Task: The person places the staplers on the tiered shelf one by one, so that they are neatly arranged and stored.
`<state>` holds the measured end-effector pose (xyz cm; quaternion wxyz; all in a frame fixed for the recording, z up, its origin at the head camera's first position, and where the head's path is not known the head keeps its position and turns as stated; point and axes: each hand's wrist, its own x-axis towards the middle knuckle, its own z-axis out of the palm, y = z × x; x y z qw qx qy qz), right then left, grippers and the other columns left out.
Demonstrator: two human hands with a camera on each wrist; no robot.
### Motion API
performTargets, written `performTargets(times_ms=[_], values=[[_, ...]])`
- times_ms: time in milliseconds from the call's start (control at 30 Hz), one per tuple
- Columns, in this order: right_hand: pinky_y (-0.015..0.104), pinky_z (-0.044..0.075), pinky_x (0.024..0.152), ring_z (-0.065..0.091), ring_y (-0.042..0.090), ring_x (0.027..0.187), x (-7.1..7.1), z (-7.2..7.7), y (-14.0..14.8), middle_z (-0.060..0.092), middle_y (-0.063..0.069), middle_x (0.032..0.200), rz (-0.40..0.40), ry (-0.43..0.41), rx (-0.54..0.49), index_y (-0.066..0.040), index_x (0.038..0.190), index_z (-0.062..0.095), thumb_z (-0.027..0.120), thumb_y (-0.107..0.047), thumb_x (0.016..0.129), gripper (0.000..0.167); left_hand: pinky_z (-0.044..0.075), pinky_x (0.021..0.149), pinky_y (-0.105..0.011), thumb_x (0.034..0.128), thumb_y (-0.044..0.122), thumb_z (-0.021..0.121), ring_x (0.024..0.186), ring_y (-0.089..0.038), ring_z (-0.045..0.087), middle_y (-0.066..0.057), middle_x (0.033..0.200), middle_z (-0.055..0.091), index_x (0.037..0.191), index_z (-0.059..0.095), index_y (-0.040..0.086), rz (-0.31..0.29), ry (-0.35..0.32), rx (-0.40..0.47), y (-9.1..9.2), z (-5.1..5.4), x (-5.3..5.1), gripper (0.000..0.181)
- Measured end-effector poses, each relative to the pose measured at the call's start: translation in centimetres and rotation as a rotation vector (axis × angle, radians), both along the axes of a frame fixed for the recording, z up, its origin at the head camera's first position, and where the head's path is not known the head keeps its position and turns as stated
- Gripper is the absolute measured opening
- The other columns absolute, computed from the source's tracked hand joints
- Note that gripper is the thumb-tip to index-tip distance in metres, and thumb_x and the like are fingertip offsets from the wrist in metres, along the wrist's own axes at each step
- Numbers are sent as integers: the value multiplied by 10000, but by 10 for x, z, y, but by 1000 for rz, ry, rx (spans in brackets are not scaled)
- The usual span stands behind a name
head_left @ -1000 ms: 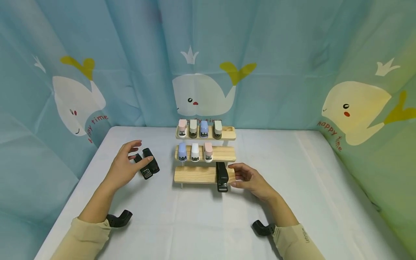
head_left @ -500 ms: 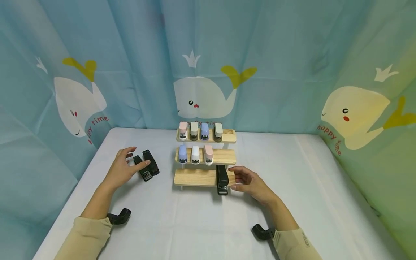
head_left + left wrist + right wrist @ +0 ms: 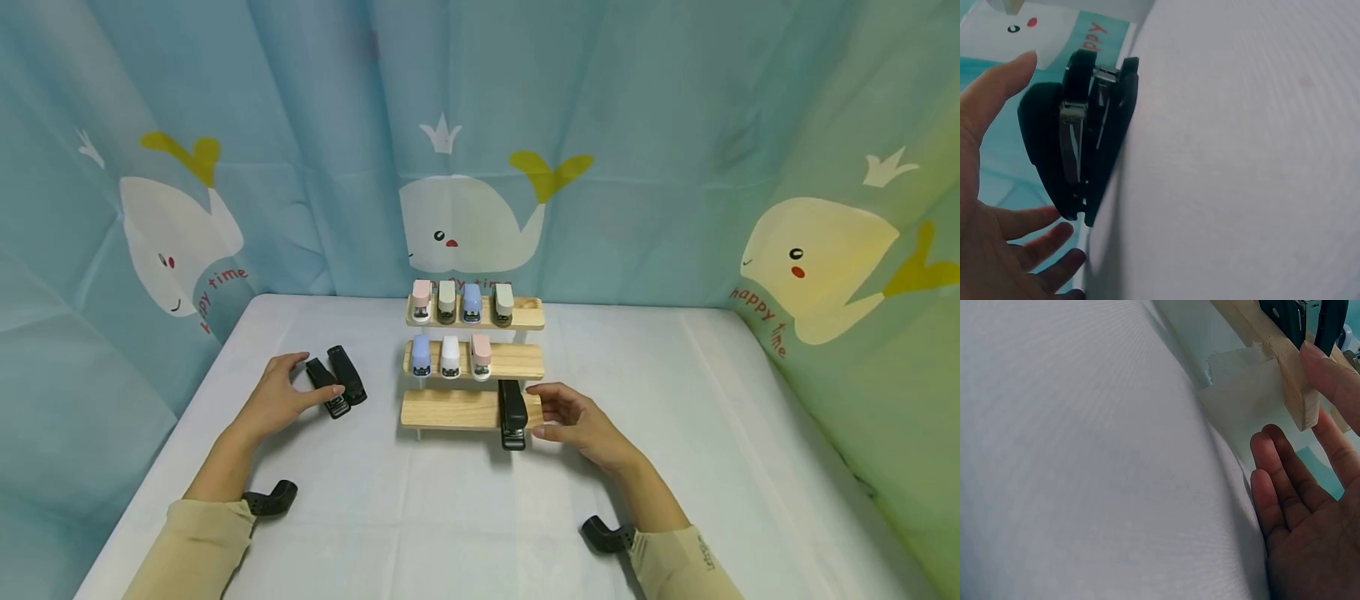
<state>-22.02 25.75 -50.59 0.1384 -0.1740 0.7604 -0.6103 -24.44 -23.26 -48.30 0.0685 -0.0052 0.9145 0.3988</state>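
Note:
Two black staplers lie side by side on the left of the table. My left hand (image 3: 275, 398) is around the nearer one (image 3: 327, 388), thumb on one side and fingers spread on the other. In the left wrist view a gap shows between the thumb (image 3: 1007, 90) and the black stapler (image 3: 1075, 137); fingertips are near its far end. Another black stapler (image 3: 513, 415) stands at the right end of the bottom shelf (image 3: 450, 409). My right hand (image 3: 588, 425) is beside it with loosely bent fingers, thumb by the shelf end (image 3: 1302, 406); whether it touches is unclear.
A three-tier wooden stand holds small staplers in pink, grey-green, blue and white on its middle (image 3: 517, 362) and top shelves (image 3: 531, 313). The second loose black stapler (image 3: 347, 375) lies right of the left hand. A whale-print curtain (image 3: 645, 167) hangs behind the white table (image 3: 450, 525).
My left hand has lowered and shifted slightly left around the nearer loose stapler. The right hand stays beside the shelf stapler. The head view has tilted a little.

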Motion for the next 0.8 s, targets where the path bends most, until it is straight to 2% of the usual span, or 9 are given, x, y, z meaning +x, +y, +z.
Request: performTargets(times_ms=[267, 800], values=[[268, 541, 947, 633, 230, 1140, -1, -1, 0, 614, 112, 1310, 4, -6, 1, -56, 1435, 546, 797, -70, 886, 603, 266, 1173, -680, 853, 586, 789, 1519, -525, 198, -336, 1632, 196, 1587, 273, -58, -12, 14, -39, -2, -6, -2, 1104], [261, 537, 955, 635, 225, 1143, 1, 1, -1, 616, 98, 1300, -3, -16, 1, -55, 1429, 550, 806, -66, 878, 607, 285, 1149, -686, 810, 624, 811, 1494, -527, 227, -329, 1601, 269, 1546, 324, -34, 38, 26, -49, -3, -12, -1, 1101]])
